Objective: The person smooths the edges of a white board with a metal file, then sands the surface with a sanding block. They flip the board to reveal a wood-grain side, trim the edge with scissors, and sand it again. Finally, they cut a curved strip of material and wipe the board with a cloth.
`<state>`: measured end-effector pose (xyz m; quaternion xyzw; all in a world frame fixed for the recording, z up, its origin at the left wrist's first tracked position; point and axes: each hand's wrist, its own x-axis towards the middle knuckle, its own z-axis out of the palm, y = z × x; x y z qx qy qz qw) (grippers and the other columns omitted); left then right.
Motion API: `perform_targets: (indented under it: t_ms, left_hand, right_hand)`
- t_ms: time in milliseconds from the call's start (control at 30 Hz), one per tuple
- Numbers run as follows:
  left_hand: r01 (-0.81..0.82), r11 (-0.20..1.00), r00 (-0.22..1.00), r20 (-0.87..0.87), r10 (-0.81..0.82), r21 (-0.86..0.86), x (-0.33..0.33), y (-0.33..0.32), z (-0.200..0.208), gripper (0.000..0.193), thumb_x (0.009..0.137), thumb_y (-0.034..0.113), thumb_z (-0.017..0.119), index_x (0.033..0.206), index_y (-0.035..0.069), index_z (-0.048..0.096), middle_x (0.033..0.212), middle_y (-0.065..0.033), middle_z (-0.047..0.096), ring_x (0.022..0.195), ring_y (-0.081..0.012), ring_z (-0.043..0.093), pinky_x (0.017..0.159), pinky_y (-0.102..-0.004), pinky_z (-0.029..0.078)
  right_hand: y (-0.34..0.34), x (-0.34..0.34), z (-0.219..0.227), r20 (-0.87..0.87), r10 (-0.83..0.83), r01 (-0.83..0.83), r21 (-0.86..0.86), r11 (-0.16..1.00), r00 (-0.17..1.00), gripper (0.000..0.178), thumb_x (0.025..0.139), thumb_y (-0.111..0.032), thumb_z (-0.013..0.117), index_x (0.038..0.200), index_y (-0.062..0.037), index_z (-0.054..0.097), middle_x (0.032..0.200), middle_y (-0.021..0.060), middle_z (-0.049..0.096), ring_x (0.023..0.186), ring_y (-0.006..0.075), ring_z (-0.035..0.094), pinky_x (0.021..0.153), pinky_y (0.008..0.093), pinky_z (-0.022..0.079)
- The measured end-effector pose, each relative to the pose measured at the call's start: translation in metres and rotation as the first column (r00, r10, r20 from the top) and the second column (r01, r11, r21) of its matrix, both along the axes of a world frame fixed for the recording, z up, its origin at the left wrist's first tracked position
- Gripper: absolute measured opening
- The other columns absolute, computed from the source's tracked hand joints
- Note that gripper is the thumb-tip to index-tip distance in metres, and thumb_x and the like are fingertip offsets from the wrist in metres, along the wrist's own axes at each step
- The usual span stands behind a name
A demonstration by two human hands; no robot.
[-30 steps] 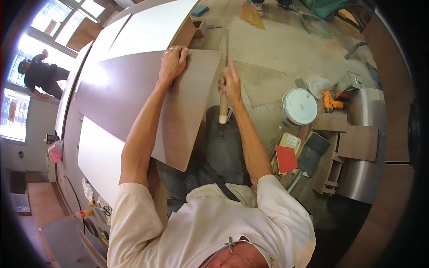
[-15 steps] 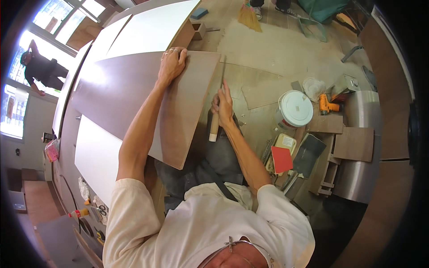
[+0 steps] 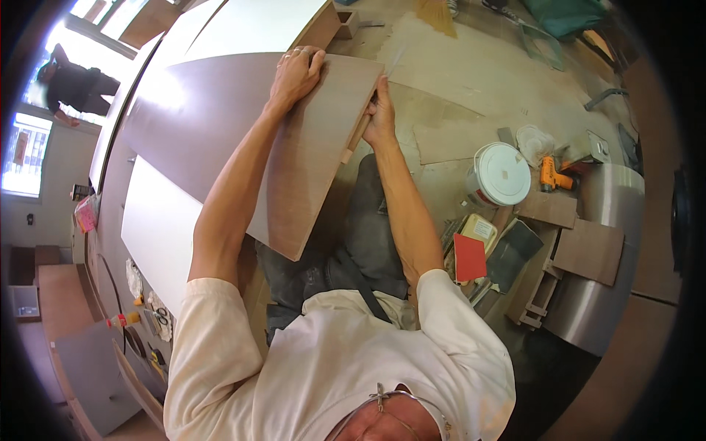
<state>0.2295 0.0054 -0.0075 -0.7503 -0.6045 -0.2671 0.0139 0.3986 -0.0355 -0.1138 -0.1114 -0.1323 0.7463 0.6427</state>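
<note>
A large brown laminate-faced board (image 3: pixel 301 169) lies slanting in front of me with one corner toward my lap. My left hand (image 3: pixel 296 79) is closed over its far edge, fingers curled around it and thumb on the face. At the board's right edge, my right hand (image 3: pixel 381 117) is closed on a wooden-handled file (image 3: pixel 347 155). The handle end shows beside the board, below my hand; the thin blade points away past the far right corner and is blurred. My fingers hide the middle of the file.
White panels (image 3: pixel 250 26) lie beyond and left of the board. On the floor at right stand a lidded bucket (image 3: pixel 503 173), an orange power drill (image 3: pixel 554 175), a red sheet (image 3: pixel 470 257) and wood pieces (image 3: pixel 588 250). A person (image 3: pixel 77 84) stands at far left; another's shoes show near a broom (image 3: pixel 437 16).
My right hand has moved forward with the file, from beside the board up against its right edge. The left hand keeps its hold on the far edge. The view has shifted slightly.
</note>
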Motion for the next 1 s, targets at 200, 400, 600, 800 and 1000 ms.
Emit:
perform_targets:
  t_ms: [200, 400, 600, 800, 1000]
  left_hand:
    - [-0.001, 1.000, 1.000, -0.013, 0.001, 0.025, -0.011, 0.001, -0.003, 0.042, 0.101, 0.035, 0.049, 0.111, 0.002, 0.071, 0.116, -0.0211, 0.069, 0.113, -0.0386, 0.063, 0.100, -0.0466, 0.046]
    - [-0.046, 0.996, 0.998, -0.034, 0.043, -0.079, 0.005, -0.006, 0.010, 0.035, 0.086, 0.026, 0.052, 0.080, 0.000, 0.074, 0.082, -0.0245, 0.070, 0.078, -0.0400, 0.069, 0.069, -0.0531, 0.055]
    - [-0.044, 0.942, 0.999, 0.034, 0.034, 0.333, -0.016, -0.014, -0.032, 0.036, 0.091, 0.034, 0.053, 0.093, 0.003, 0.072, 0.103, -0.0213, 0.067, 0.100, -0.0382, 0.064, 0.089, -0.0518, 0.050]
    - [0.347, 0.938, 0.777, 0.562, -0.283, -0.008, -0.004, -0.043, 0.005, 0.040, 0.095, 0.037, 0.053, 0.109, 0.003, 0.070, 0.112, -0.0215, 0.068, 0.089, -0.0352, 0.065, 0.082, -0.0450, 0.054]
    - [0.518, 0.855, 0.303, 0.928, -0.216, 0.029, -0.069, -0.209, 0.061, 0.049, 0.096, 0.036, 0.057, 0.131, 0.002, 0.059, 0.102, -0.0153, 0.069, 0.070, -0.0258, 0.064, 0.067, -0.0398, 0.055]
  right_hand:
    - [-0.017, -0.015, 0.012, 0.106, -0.058, 0.059, -0.003, 0.998, 0.993, 0.049, 0.097, -0.048, 0.065, 0.132, -0.0167, 0.051, 0.086, -0.0067, 0.052, 0.061, 0.0016, 0.045, 0.048, 0.0181, 0.033]
    - [0.005, 0.039, -0.060, 0.494, -0.144, 0.211, -0.082, 0.974, 0.857, 0.047, 0.095, -0.035, 0.061, 0.134, -0.0123, 0.051, 0.086, -0.0004, 0.052, 0.067, 0.0103, 0.047, 0.057, 0.0255, 0.042]
    - [-0.094, 0.044, 0.090, 0.506, -0.378, 0.275, 0.269, 0.923, 0.775, 0.052, 0.104, -0.033, 0.052, 0.149, -0.0089, 0.041, 0.085, 0.0019, 0.045, 0.057, 0.0077, 0.035, 0.051, 0.0204, 0.031]
    - [-0.114, -0.005, 0.178, 0.537, -0.285, 0.073, 0.382, 0.921, 0.794, 0.049, 0.109, -0.033, 0.043, 0.150, -0.0069, 0.038, 0.085, 0.0025, 0.043, 0.057, 0.0082, 0.033, 0.050, 0.0223, 0.028]
    - [-0.099, -0.117, 0.169, 0.641, -0.152, -0.054, 0.290, 0.956, 0.752, 0.048, 0.108, -0.034, 0.040, 0.146, -0.0054, 0.045, 0.108, 0.0065, 0.056, 0.095, 0.0205, 0.057, 0.085, 0.0371, 0.050]
